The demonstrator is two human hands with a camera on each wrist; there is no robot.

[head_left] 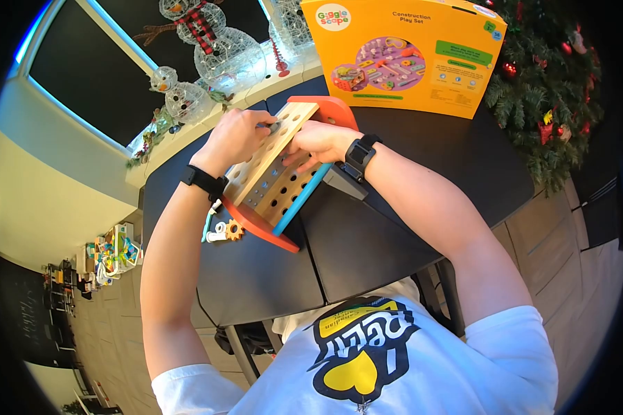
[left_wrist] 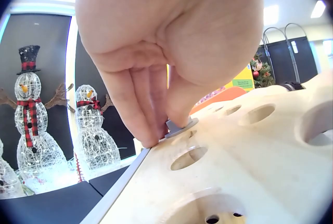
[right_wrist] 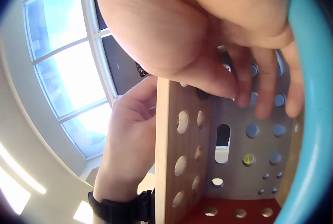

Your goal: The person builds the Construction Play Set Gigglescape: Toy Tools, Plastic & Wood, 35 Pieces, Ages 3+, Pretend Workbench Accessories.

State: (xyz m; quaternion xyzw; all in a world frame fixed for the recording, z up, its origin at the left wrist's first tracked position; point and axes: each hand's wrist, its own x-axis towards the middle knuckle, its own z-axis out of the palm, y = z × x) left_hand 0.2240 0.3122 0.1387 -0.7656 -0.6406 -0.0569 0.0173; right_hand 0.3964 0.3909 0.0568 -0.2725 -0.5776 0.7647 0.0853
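Bench [head_left: 292, 181] looks mostly assembled; left hand [head_left: 235, 138] pinches grey bolt [left_wrist: 182, 129] at top board [left_wrist: 229, 143]; right hand [head_left: 323, 140] inside, fingers apart; gear [head_left: 235, 230] unattached.

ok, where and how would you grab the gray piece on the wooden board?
By its raised tab, thumb against fingertips, coming down from above the board, much as the left hand pinches it. The gray piece has a narrow tab standing up from a wider, flat rim at the board, so the tab likely offers the better purchase. Its underside is hidden.
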